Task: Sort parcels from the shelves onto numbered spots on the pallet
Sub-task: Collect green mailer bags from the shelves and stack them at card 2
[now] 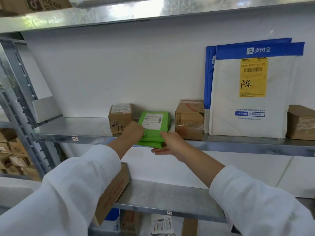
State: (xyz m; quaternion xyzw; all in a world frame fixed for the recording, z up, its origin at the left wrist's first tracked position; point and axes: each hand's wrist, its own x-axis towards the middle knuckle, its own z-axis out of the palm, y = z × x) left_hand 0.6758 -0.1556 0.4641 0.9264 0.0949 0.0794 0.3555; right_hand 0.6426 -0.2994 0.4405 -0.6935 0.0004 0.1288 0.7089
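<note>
Green parcel (152,123) gripped at left edge by left hand (133,132), near corner pinched by right hand (168,142); long axis near-far, overhanging shelf (68,126).

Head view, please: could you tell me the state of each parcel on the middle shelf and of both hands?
green parcel: flat, front edge past the shelf lip, held by both hands.
left hand: fingers curled on its left edge.
right hand: thumb on top, fingers beneath.
small brown box: standing, taped shut.
taped carton: standing, sealed.
white mailer: upright, leaning against the wall.
</note>
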